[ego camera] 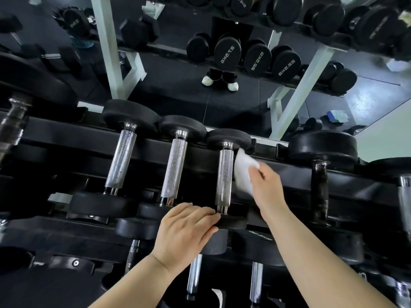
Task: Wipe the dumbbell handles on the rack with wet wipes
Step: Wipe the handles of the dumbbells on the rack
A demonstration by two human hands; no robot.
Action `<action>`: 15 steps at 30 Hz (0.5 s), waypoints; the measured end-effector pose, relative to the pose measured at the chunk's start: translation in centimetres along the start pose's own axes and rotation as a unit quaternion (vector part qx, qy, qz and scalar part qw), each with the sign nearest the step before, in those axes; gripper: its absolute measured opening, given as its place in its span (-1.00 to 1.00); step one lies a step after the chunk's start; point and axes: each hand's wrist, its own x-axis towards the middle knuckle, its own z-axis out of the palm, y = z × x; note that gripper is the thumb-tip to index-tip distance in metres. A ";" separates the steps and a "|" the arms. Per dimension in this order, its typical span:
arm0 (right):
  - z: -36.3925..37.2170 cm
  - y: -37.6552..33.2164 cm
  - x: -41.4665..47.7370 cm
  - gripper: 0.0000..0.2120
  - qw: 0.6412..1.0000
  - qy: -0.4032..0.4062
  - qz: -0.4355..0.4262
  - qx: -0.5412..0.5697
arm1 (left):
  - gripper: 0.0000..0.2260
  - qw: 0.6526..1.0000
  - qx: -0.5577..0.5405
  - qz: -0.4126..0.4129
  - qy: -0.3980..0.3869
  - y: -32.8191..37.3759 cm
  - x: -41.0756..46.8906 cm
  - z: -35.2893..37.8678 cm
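Right hand (266, 185): pinches wet wipe (242, 172) just right of knurled handle (225, 178); wipe may snag. Left hand (186, 232): fingers flat on near head (232, 221); dumbbell could roll.

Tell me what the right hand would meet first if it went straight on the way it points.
Most likely the knurled handle just beside it: the right hand points up and left, with its white wipe leading. Depth is unclear, so wipe and handle may already touch.
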 end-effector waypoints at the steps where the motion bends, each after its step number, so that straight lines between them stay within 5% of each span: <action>1: 0.0 -0.6 0.0 -0.74 0.997 -0.025 -0.078 -0.009 | -0.79 1.000 0.000 0.001 -0.002 0.0 0.0 0.0; 3: 0.8 -0.8 0.2 -0.69 0.965 -0.122 -0.208 -0.102 | -0.79 1.000 0.003 0.004 -0.004 0.0 0.0 0.0; 6: 1.6 0.8 0.6 -0.71 0.853 -0.192 -0.369 -0.316 | -0.79 1.000 0.006 0.004 -0.007 0.0 0.1 -0.1; 10: 1.1 0.8 0.7 -0.75 0.721 -0.308 -0.412 -0.464 | -0.79 1.000 0.007 0.006 -0.003 0.0 0.0 -0.2; 12: 0.9 0.0 1.4 -0.70 0.692 -0.319 -0.424 -0.489 | -0.79 1.000 0.007 0.005 0.001 0.0 0.0 -0.1; 15: 1.2 -1.2 3.6 -0.65 0.714 -0.244 -0.427 -0.499 | -0.78 1.000 0.007 0.004 -0.001 0.0 0.0 -0.1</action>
